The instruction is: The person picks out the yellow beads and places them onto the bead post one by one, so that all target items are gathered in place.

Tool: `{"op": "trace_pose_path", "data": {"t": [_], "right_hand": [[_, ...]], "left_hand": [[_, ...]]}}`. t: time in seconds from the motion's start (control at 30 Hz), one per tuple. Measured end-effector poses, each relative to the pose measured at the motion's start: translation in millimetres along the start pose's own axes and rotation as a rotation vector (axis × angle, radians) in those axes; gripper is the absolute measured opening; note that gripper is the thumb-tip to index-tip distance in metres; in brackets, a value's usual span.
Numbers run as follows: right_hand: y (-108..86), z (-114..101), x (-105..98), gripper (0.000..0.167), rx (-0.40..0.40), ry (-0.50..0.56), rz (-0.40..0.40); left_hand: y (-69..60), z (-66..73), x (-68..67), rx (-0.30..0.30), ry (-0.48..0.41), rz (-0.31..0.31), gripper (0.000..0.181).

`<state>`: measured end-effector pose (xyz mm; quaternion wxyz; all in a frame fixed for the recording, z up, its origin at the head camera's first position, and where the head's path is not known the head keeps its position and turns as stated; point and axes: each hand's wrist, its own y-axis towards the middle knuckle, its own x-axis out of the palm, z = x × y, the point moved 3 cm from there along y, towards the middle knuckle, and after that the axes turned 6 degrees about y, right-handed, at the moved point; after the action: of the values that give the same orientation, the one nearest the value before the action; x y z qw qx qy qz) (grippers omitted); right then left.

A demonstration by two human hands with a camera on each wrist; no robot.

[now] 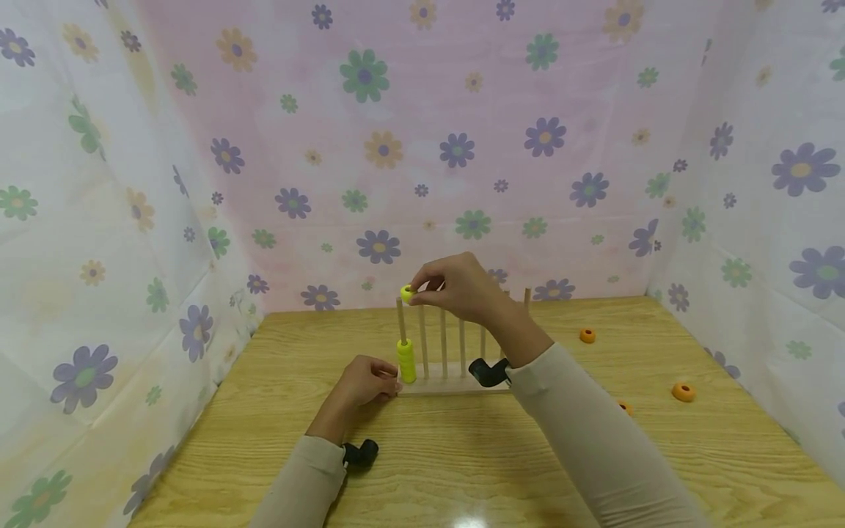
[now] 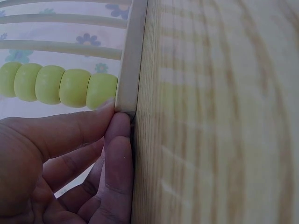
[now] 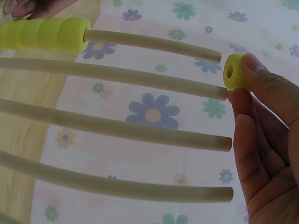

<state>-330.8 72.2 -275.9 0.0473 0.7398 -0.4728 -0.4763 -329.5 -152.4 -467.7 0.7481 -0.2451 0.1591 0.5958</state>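
Note:
A wooden peg rack has a flat base (image 1: pixel 455 385) and several upright pegs. Yellow beads (image 1: pixel 405 361) are stacked on its leftmost peg (image 1: pixel 401 319), whose upper part is bare. My right hand (image 1: pixel 458 290) pinches another yellow bead (image 3: pixel 232 72) between thumb and fingers. This bead is just off the tip of the leftmost peg, its hole facing the peg in the right wrist view. Low at the rack's left end, my left hand (image 1: pixel 363 381) grips the base's end (image 2: pixel 127 100) with thumb and fingertips, close to the lowest bead.
On the wooden table (image 1: pixel 297 425), orange beads lie to the right: one far back (image 1: pixel 587 335), one farther right (image 1: pixel 683 392), one partly behind the right sleeve (image 1: pixel 624 408). Flowered cloth (image 1: pixel 455 205) hangs at the back and both sides.

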Motion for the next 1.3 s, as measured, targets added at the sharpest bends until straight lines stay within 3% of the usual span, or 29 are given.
{"op": "trace_pose_path", "data": {"t": [0.5,1.3], "right_hand": [[8.2,0,12,0.01,0.013,-0.014,0.031],[10.0,1,18,0.015,0.051,-0.032,0.003]], "left_hand": [[-0.9,0.9,0.0,-0.001,-0.005,-0.005,0.03],[2.9,-2.9,0.2,0.018,0.002,-0.02,0.033]]}}
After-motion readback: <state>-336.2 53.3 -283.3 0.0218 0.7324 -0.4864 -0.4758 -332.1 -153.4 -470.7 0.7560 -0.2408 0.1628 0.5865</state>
